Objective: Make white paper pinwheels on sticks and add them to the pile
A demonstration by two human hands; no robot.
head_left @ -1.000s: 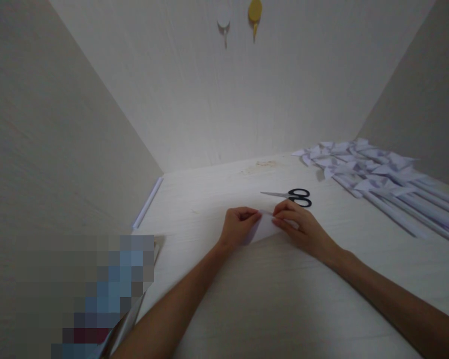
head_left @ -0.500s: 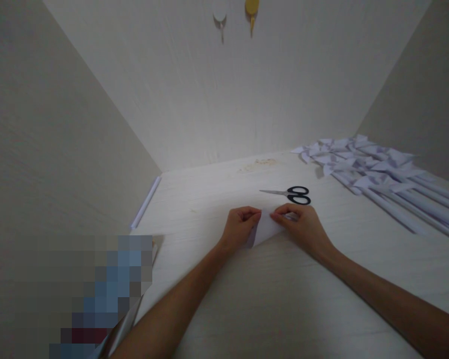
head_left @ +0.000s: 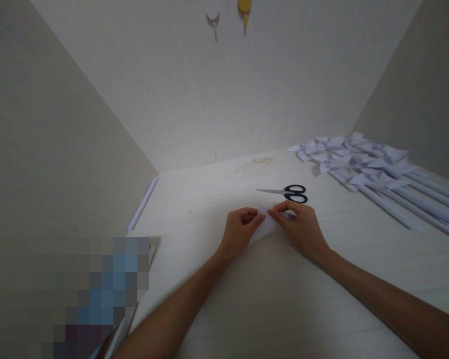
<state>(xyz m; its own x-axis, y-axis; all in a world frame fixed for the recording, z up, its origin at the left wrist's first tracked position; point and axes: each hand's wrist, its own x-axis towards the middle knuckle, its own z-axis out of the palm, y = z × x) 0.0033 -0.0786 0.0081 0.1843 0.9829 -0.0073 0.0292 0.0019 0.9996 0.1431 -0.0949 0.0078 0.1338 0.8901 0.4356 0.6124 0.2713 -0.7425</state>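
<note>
A small piece of white paper (head_left: 264,230) is held between my two hands, just above or on the pale tabletop (head_left: 277,304). My left hand (head_left: 239,227) pinches its left side between thumb and fingers. From the other side, my right hand (head_left: 298,223) pinches the paper near its upper right edge, fingertips close to the left thumb. Parts of the paper are hidden behind the fingers. Just beyond my right hand lie scissors (head_left: 290,192) with black handles, their blades pointing left.
Several white paper pinwheels (head_left: 374,162) on rolled paper sticks (head_left: 430,194) lie heaped at the right. A single paper roll (head_left: 142,204) rests along the left edge. Walls enclose the table at the back and sides; a yellow hook (head_left: 244,12) and a white hook (head_left: 213,22) hang behind.
My hands have come closer together on the paper, the left fingers now covering more of it. The view has shifted slightly; scissors and pinwheels lie as before.
</note>
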